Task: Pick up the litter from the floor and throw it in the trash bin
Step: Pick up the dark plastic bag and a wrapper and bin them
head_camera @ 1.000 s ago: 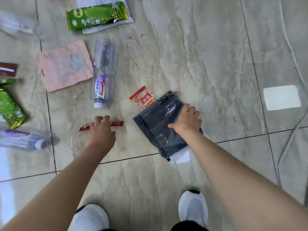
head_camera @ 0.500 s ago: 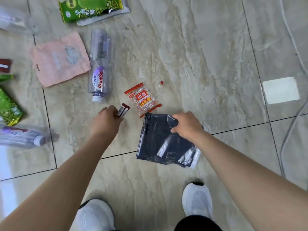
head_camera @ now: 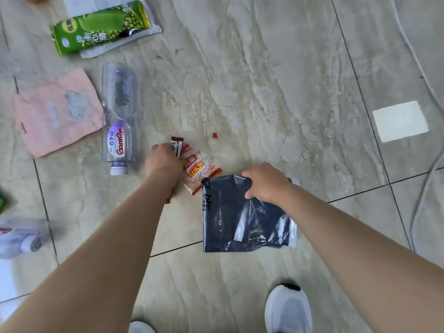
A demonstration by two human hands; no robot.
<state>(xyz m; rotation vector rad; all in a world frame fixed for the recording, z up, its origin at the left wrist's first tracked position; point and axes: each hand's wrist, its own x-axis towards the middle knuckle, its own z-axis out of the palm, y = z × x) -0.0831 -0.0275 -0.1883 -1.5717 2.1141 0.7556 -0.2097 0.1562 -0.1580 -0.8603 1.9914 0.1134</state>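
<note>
the left hand is closed around a dark red sachet, whose top end sticks out above the knuckles. right beside that hand, touching it on its right, a clear snack packet with red ends lies on the floor; its red and yellow label carries chinese characters too small to read. the right hand grips the top edge of a dark bag, which hangs crumpled below it, with black handwriting down its left side that cannot be made out. the packet's lower corner touches the bag's top left corner.

left of the left hand lies a clear bottle, cap toward the camera, its purple label reading "ganten". beside it on the left is a pink pouch. farther up, a green wrapper with white chinese writing rests on a pale sheet. a small red scrap lies alone above the packet. at the left edge 1 more bottle lies blurred. a white square patch sits on the floor to the right. no bin shows.
</note>
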